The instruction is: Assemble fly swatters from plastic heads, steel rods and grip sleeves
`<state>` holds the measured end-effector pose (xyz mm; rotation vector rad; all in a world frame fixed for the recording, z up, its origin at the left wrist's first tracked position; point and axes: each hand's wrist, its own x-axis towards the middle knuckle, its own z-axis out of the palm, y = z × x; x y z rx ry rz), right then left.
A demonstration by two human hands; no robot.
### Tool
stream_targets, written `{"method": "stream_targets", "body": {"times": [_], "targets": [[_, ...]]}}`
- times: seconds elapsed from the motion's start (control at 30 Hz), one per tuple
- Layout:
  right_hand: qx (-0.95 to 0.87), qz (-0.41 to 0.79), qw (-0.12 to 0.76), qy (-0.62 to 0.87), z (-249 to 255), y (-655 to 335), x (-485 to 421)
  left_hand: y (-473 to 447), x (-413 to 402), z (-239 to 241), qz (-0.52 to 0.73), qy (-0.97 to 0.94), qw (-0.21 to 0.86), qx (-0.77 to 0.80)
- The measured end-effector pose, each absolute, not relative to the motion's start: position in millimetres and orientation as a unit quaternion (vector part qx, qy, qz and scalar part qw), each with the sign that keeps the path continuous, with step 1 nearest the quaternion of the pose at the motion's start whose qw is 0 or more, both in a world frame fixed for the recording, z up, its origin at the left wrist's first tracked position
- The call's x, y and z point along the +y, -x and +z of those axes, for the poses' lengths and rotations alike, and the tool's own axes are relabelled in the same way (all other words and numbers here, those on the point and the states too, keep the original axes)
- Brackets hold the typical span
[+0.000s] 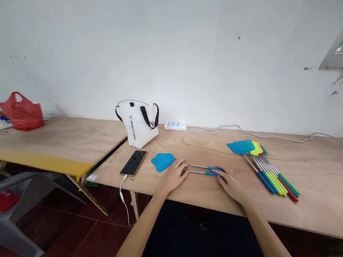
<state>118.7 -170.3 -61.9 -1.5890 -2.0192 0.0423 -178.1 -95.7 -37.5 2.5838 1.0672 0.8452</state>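
Two blue fly swatters (163, 161) lie side by side on the table, heads to the left and overlapping. My left hand (175, 176) is closed over their necks, just right of the heads. At the other end my right hand (229, 182) grips the blue handles, its fingers bent around them. Thin metal shafts show between the two hands. To the right rests a fanned row of several more fly swatters (262, 168), with blue, yellow-green, red and green handles.
A phone (134, 162) on a white cable lies left of my hands. Behind it stand a white bag (139, 125) with black straps and a power strip (175, 125). A red plastic bag (23, 113) sits on another table, near a grey chair (22, 205).
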Motion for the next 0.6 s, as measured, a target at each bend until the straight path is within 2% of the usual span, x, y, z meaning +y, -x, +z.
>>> {"method": "stream_targets", "body": {"times": [0.27,0.43,0.6], "targets": [[-0.71,0.004,0.309,0.632,-70,-117,-167,173,-96,-44,0.282,-0.883,0.063,0.369],[-0.671,-0.044,0.26,0.693,-74,-114,-168,172,-95,-48,0.285,-0.871,0.054,0.397],[-0.641,-0.036,0.196,0.741,-77,-111,-168,171,-98,-43,0.29,-0.851,0.034,0.437]]}}
